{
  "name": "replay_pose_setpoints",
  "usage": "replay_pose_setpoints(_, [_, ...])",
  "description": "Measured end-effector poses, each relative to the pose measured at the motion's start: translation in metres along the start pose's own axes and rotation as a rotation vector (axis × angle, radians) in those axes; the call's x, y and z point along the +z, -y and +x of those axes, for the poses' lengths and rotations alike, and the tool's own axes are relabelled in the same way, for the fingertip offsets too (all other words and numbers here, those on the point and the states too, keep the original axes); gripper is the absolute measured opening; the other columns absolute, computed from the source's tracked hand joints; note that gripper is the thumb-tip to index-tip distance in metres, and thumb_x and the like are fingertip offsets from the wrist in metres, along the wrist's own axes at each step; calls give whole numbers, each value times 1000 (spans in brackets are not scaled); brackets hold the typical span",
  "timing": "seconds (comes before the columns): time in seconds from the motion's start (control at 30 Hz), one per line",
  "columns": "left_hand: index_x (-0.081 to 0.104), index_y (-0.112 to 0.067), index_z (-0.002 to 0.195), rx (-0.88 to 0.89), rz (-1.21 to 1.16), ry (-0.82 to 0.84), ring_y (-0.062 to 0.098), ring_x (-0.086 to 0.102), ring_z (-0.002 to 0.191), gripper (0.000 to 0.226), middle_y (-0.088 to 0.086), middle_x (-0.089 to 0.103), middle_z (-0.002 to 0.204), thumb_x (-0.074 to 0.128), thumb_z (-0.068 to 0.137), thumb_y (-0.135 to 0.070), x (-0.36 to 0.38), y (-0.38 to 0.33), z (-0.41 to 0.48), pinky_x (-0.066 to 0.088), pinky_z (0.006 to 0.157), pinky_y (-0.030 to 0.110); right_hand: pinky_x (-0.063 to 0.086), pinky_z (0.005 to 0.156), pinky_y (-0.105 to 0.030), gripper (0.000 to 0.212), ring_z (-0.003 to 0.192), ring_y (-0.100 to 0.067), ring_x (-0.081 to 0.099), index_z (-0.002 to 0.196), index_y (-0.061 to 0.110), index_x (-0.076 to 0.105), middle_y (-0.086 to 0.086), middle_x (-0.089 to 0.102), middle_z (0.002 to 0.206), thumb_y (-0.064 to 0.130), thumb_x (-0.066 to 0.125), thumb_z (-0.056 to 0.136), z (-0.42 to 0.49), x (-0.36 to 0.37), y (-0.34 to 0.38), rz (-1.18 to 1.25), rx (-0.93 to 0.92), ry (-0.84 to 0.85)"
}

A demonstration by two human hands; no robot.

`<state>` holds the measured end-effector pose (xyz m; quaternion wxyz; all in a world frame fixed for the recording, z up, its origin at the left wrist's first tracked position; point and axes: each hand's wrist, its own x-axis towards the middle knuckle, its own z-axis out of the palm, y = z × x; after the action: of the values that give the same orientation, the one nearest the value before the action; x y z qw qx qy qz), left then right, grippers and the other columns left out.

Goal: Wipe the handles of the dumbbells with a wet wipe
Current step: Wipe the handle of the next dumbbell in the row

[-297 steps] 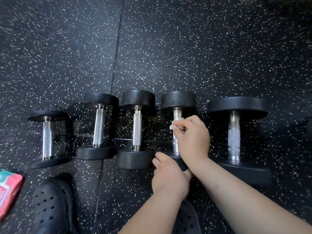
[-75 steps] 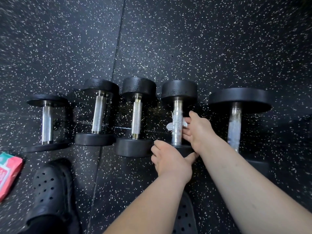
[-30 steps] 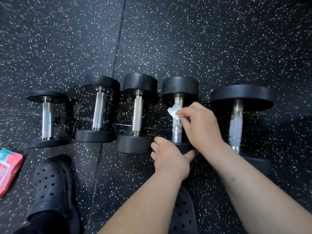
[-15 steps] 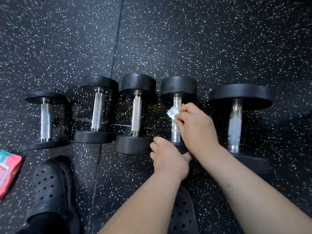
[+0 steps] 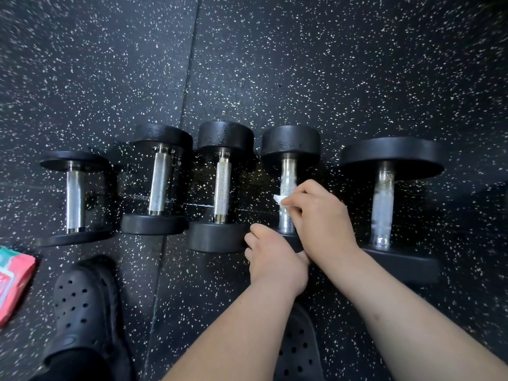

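Across mid frame: row of five black-headed dumbbells with knurled chrome handles, lying on black white-speckled rubber floor. Right of centre: right hand pinching small white wet wipe against handle of fourth dumbbell from left. Just below: left hand, fingers curled over same dumbbell's near head. Left edge: pink-and-teal packet. Bottom: black perforated clogs.

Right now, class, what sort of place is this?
Probably a gym or weights room: five dumbbells lie in a row on speckled black rubber flooring, and the right hand holds a wet wipe to one handle.
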<state>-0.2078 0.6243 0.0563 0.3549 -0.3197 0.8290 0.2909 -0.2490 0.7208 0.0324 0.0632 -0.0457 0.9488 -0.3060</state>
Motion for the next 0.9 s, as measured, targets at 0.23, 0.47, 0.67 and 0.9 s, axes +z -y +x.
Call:
replay_pose_setpoints(0.23, [31,-12,133,-2,-1,0,32,46,130,94,7,38,141,86,74,-60,-1,-1,-2,45,103,42,56,86,-34,18,91,-17,66,95,19,83,7,69,101,4,79,87,16,0,-9,133,101,-56])
replay_pose_setpoints(0.47, [32,-11,130,6,19,-6,33,47,130,88,9,39,140,86,77,-55,-2,0,-1,45,105,41,61,83,-35,7,83,-8,70,94,22,83,12,71,101,18,79,90,7,2,-2,217,197,-106])
replay_pose_setpoints(0.67, [31,-11,134,7,1,-1,32,46,129,98,8,39,141,86,72,-64,-1,-1,-2,45,105,42,55,82,-20,22,81,2,69,84,31,78,19,75,82,9,74,88,11,-7,-3,209,412,-19])
replay_pose_setpoints(0.9, [30,-12,134,18,6,6,32,43,133,106,8,38,143,87,67,-70,-1,1,-2,45,108,44,63,85,-53,25,79,-20,72,75,19,73,-11,80,88,1,60,85,31,14,-4,679,901,153])
